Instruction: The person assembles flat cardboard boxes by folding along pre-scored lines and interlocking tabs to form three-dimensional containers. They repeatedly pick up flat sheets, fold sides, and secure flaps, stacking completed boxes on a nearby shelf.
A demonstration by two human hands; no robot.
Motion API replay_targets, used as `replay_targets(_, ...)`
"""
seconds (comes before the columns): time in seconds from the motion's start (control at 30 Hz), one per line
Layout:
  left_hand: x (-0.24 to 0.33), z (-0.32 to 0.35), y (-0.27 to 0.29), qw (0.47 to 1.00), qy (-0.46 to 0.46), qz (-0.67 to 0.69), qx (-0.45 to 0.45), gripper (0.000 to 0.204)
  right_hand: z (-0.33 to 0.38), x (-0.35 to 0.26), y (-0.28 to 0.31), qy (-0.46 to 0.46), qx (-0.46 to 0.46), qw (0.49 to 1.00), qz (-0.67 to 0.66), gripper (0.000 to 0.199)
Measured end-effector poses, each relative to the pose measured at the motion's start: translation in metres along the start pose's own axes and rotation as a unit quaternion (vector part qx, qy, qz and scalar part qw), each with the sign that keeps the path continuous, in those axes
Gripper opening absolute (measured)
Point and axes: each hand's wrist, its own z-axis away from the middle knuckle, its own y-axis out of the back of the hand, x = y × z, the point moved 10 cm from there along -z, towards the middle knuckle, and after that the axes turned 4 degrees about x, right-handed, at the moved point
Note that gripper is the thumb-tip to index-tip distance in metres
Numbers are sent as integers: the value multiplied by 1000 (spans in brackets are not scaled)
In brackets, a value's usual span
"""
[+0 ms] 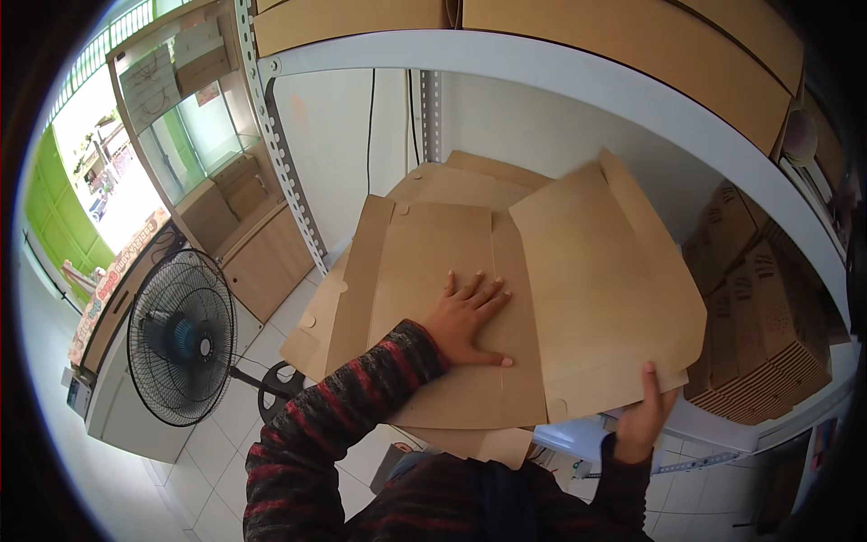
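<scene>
An unfolded brown cardboard box [433, 237] lies before me, its crease lines and small rounded tabs showing. My left hand [465, 323] presses flat on its middle panel with fingers spread. The right-hand panel [605, 289] is lifted at an angle, and my right hand [646, 417] grips its near right corner. One finger of that hand lies on top of the board; the others are hidden beneath it. More flat cardboard [312, 339] sticks out under the box at the left and along the far side.
A white metal shelf beam [542, 68] crosses above, carrying brown cartons [614, 54]. Bundled flat cartons [759, 334] are stacked at the right. A black standing fan [181, 339] is on the left, near a wooden cabinet [266, 262]. A perforated metal post [280, 135] rises at the left.
</scene>
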Motion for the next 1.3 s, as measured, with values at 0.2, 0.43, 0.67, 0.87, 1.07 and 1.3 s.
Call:
replay_targets(0.2,-2,1,1,1000,2,3,-14,109,-43,42,64,-164,-14,980,-108,58)
replay_targets(0.43,5,-2,19,996,-6,-78,-40,87,-59,61,70,-79,-6,997,22,61)
replay_targets(0.67,-7,63,98,965,68,225,-114,70,-96,64,38,-120,-17,992,15,51)
replay_targets(0.87,20,102,92,988,88,119,-55,62,-123,64,16,-86,-118,988,54,46)
replay_targets(1.07,9,117,95,994,95,22,53,31,-145,53,-2,-160,-141,977,19,51)
replay_targets(1.3,-1,134,125,979,119,-58,153,22,-113,17,-25,-11,-307,923,230,68)
